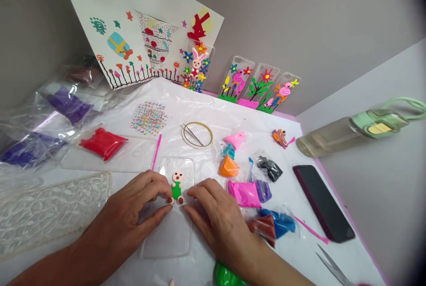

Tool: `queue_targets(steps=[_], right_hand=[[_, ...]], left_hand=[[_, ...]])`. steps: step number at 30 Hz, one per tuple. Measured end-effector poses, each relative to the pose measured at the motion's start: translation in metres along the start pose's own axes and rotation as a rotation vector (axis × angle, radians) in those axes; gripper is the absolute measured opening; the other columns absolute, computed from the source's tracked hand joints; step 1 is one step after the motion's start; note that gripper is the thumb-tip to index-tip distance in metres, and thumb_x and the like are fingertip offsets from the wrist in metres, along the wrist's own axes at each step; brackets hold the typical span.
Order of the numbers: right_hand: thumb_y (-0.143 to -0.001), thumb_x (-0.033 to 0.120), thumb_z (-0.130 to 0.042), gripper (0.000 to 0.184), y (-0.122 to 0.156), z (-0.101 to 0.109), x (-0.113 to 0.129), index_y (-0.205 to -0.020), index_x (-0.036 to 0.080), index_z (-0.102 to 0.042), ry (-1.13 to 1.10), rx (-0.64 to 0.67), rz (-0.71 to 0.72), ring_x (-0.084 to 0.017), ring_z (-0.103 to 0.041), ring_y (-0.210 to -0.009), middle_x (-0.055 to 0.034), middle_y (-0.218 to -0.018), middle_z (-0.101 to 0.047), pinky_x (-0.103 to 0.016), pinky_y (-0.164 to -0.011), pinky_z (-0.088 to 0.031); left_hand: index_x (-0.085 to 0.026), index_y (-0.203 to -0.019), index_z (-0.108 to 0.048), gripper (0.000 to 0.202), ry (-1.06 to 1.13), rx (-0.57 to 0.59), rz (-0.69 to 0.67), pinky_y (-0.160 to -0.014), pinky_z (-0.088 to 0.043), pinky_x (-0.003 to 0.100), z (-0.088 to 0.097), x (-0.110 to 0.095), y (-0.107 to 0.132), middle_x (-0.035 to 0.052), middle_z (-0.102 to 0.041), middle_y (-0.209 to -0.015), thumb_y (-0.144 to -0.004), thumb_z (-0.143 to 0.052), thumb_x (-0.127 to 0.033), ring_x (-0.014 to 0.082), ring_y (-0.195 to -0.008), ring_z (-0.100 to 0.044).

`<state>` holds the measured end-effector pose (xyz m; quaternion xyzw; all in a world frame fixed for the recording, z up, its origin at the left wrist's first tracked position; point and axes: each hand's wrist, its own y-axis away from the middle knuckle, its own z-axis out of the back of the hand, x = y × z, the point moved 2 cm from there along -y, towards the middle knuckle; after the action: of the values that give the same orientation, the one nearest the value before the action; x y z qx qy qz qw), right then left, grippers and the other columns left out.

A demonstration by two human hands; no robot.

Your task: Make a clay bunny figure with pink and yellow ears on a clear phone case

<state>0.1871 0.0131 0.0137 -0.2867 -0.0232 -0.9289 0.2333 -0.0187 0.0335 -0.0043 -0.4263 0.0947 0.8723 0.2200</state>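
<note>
Lying beyond the left knuckles, there's a red packet (pixel 103 143)! Next, the left hand (pixel 133 210): thumb and forefinger slightly parted at the foot of a little green-bodied figure (pixel 176 190), though whether they grip it, one cannot tell. That figure lies flat on a clear case (pixel 166 237), right between both sets of fingertips. Then the right hand (pixel 219 210), thumb and forefinger a little apart, holding nothing, just beside the other foot; past its knuckles, a magenta packet (pixel 244 193)!
</note>
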Motion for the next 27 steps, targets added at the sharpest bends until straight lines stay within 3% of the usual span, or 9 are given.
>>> queue_targets(steps=[16, 27], right_hand=[[-0.100, 0.020, -0.057, 0.009, -0.0033, 0.0001, 0.0025, -0.101, 0.015, -0.064, 0.007, 0.011, 0.025, -0.021, -0.061, -0.086, -0.0080, -0.094, -0.063, -0.031, -0.073, -0.052], [-0.101, 0.020, -0.055, 0.017, -0.0030, -0.0019, 0.0007, -0.110, 0.018, -0.070, -0.043, -0.080, 0.129, -0.016, -0.061, -0.082, -0.0059, -0.091, -0.065, -0.025, -0.071, -0.049]], left_hand=[[-0.027, -0.096, -0.060, 0.020, 0.028, 0.022, 0.077, -0.076, -0.048, 0.029, -0.0026, 0.0005, -0.0039, -0.0014, -0.063, -0.099, -0.100, -0.051, -0.045, 0.0177, -0.085, -0.062], [-0.026, -0.087, -0.060, 0.024, 0.079, -0.088, 0.036, -0.072, -0.048, 0.025, 0.0027, -0.0057, -0.0053, -0.0024, -0.060, -0.091, -0.102, -0.046, -0.040, 0.0144, -0.077, -0.062]])
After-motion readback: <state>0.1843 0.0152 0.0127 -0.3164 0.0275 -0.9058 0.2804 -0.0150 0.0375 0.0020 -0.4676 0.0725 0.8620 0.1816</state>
